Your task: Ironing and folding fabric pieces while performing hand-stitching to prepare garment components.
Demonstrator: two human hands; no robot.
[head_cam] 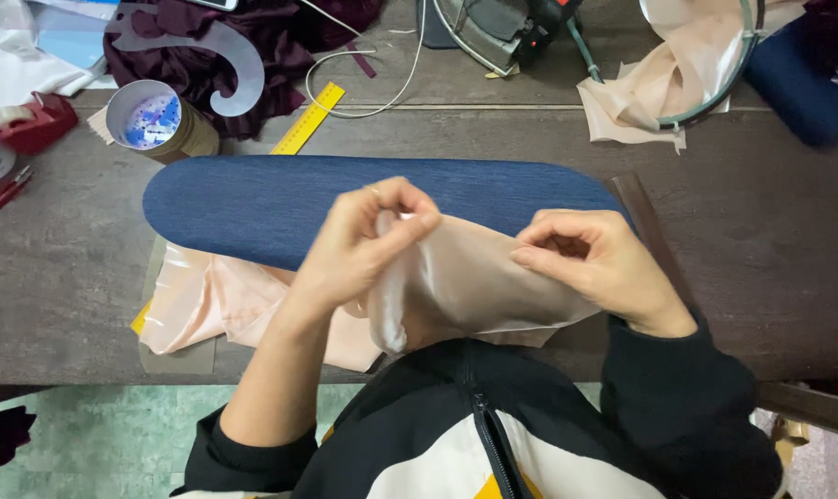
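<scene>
A piece of shiny peach satin fabric (pixel 465 282) is stretched between both hands over a long blue padded sleeve board (pixel 271 203) on the dark wooden table (pixel 58 277). My left hand (pixel 363 240) pinches the fabric's upper left edge between thumb and fingers. My right hand (pixel 594 259) pinches the fabric's right edge, fingers curled in. More of the same satin (pixel 206 300) lies bunched under the board at the left, near the table's front edge.
At the back left are a red tape dispenser (pixel 30 120), a cylindrical tin (pixel 155 120), a yellow ruler (pixel 308 118), a clear curved template (pixel 215 46) on maroon cloth. An iron (pixel 502 28) with cord, more peach satin (pixel 659 83) and dark blue cloth (pixel 798 83) lie at the back right.
</scene>
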